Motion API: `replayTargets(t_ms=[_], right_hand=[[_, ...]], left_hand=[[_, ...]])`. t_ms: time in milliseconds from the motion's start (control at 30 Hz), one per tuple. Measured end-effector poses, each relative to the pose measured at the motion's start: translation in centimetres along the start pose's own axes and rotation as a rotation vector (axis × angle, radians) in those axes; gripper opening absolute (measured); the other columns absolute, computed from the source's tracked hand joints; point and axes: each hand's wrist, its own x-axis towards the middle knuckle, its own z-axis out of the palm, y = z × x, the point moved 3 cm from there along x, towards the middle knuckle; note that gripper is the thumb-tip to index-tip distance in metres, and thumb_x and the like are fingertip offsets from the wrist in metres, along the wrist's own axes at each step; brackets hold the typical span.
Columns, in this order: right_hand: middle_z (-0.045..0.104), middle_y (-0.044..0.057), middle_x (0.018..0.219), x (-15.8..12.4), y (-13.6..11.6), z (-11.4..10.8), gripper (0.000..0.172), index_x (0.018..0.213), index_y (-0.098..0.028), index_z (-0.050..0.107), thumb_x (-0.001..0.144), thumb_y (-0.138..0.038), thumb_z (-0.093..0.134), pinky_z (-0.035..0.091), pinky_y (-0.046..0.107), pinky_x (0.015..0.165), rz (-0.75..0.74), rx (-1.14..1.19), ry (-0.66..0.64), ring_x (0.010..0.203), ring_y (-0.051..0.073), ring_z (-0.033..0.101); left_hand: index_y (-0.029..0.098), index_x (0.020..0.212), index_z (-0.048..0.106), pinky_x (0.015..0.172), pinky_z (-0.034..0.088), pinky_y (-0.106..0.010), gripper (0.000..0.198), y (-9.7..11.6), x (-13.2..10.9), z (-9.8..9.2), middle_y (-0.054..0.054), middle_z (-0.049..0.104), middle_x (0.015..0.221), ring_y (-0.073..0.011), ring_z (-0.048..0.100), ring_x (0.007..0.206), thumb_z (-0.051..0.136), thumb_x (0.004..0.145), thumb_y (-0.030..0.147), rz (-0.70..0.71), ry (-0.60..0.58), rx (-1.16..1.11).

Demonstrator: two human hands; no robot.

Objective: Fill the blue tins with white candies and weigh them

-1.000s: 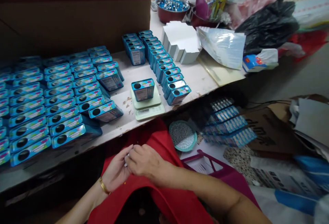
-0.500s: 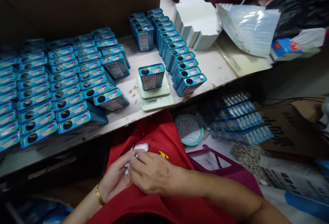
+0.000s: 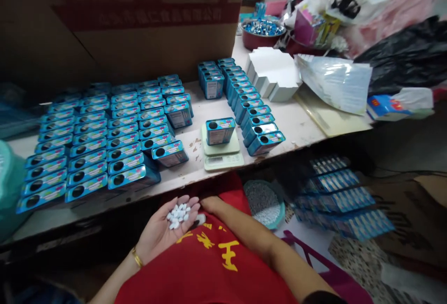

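My left hand (image 3: 167, 225) lies palm up over my lap, cupped under a small heap of white candies (image 3: 179, 215). Just beyond its fingertips my right hand (image 3: 209, 205) reaches down by the red apron (image 3: 195, 266); its fingers are hidden. On the table, a blue candy tin (image 3: 220, 131) stands on a pale green scale (image 3: 223, 162), with a dark round hole in its top. To its left are several rows of similar tins (image 3: 127, 173), and to its right a slanting line of tins (image 3: 266, 142).
Below the table edge sits a turquoise basin (image 3: 281, 208) of small white pieces. Stacked tins (image 3: 345, 201) stand on the floor at right. White cartons (image 3: 275, 71), plastic sheets (image 3: 338, 83) and a red bowl (image 3: 261, 41) of wrapped sweets occupy the table's right side. A cardboard box (image 3: 139, 48) stands behind.
My right hand has left my left palm and moved forward past its fingertips. The left hand has turned open, showing the candies. The view has tilted up and shifted left.
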Motion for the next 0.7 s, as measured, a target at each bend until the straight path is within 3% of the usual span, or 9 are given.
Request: replayTargets(t_ms=[67,133,267,300,400,467,700], right_hand=[[0.061,-0.003,0.057,-0.3,-0.4,-1.4,0.014,0.058,-0.013,0.062,0.069,-0.01,0.053,0.039,0.012,0.052,-0.062,0.002,-0.073,0.052,0.005,0.055],[0.062,-0.001,0.066,-0.2,-1.1,-4.2,0.01,0.068,-0.014,0.062,0.07,-0.01,0.054,0.043,0.015,0.059,-0.098,0.025,-0.094,0.061,0.008,0.057],[0.057,0.004,0.087,0.6,-4.9,-10.7,0.014,0.09,-0.017,0.056,0.082,-0.016,0.044,0.044,0.023,0.075,-0.179,0.147,0.069,0.082,0.011,0.054],[0.056,0.004,0.089,0.7,-6.3,-11.5,0.016,0.092,-0.018,0.055,0.084,-0.016,0.042,0.044,0.024,0.075,-0.236,0.121,0.043,0.083,0.011,0.053],[0.054,0.006,0.093,0.7,-9.5,-11.7,0.019,0.099,-0.017,0.053,0.083,-0.015,0.043,0.044,0.028,0.073,-0.36,-0.155,-0.115,0.084,0.015,0.05],[0.052,0.008,0.095,0.4,-10.3,-11.1,0.022,0.102,-0.015,0.05,0.08,-0.013,0.046,0.045,0.03,0.068,-0.367,-0.355,-0.182,0.083,0.018,0.048],[0.049,0.004,0.091,0.0,-9.4,-11.4,0.015,0.094,-0.018,0.047,0.079,-0.015,0.048,0.042,0.025,0.056,-0.324,-0.492,-0.34,0.077,0.016,0.045]], left_hand=[[0.011,0.091,0.06,0.082,0.049,-0.037,0.018,0.9,0.3,0.9,-0.013,0.063,0.101,-0.0247,0.055,0.101,0.047,0.079,0.015,0.049,-0.047,-0.012],[0.01,0.089,0.06,0.083,0.048,-0.037,0.018,1.6,0.9,1.6,-0.013,0.064,0.099,-0.0236,0.056,0.1,0.046,0.079,0.015,0.095,-0.076,-0.03],[0.008,0.088,0.059,0.079,0.049,-0.032,0.018,1.8,2.6,2.9,-0.013,0.065,0.09,-0.0196,0.061,0.088,0.044,0.079,0.013,0.117,-0.103,-0.061],[0.008,0.086,0.059,0.076,0.05,-0.031,0.018,1.6,3.0,3.2,-0.011,0.066,0.085,-0.0179,0.062,0.082,0.043,0.08,0.013,0.113,-0.124,-0.067],[0.01,0.078,0.058,0.063,0.051,-0.024,0.017,0.8,3.7,3.9,-0.005,0.064,0.068,-0.0124,0.062,0.062,0.042,0.081,0.015,0.059,-0.19,-0.072],[0.011,0.076,0.058,0.057,0.05,-0.021,0.017,0.2,3.7,4.0,-0.003,0.063,0.064,-0.0107,0.06,0.057,0.042,0.081,0.015,0.009,-0.2,-0.075],[0.009,0.071,0.058,0.068,0.051,-0.028,0.019,-0.8,3.6,3.9,-0.005,0.064,0.064,-0.0145,0.063,0.065,0.043,0.081,0.014,-0.079,-0.112,0.001]])
